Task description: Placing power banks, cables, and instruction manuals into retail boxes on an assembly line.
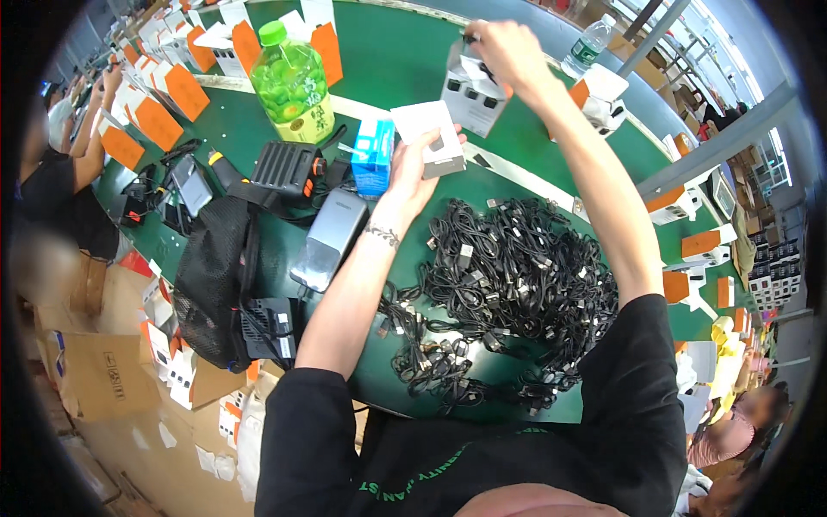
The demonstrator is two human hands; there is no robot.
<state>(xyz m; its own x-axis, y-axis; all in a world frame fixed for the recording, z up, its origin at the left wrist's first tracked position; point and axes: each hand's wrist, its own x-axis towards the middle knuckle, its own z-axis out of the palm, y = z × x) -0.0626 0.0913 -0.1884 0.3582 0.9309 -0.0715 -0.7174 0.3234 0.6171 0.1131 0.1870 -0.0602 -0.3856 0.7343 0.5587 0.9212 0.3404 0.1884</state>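
Observation:
My left hand (415, 162) is closed around a small white box (444, 146), tilted with a broad white face up. Beyond it, an open white box (473, 102) with dark pictures on its side stands on the green table. My right hand (510, 53) is closed over the top of that open box, fingers bent down. A small dark piece shows at its fingertips, too small to name. A large heap of black USB cables (517, 276) lies between my forearms. Next to my left wrist stands a blue carton (372, 157).
A big green drink bottle (293, 90), a black speaker-like device (284, 168), a grey power bank (331, 237) and a black mesh bag (211, 276) lie left. A water bottle (589, 47) stands far right. Open white-and-orange boxes (177, 90) line the belt. Other people work left and right.

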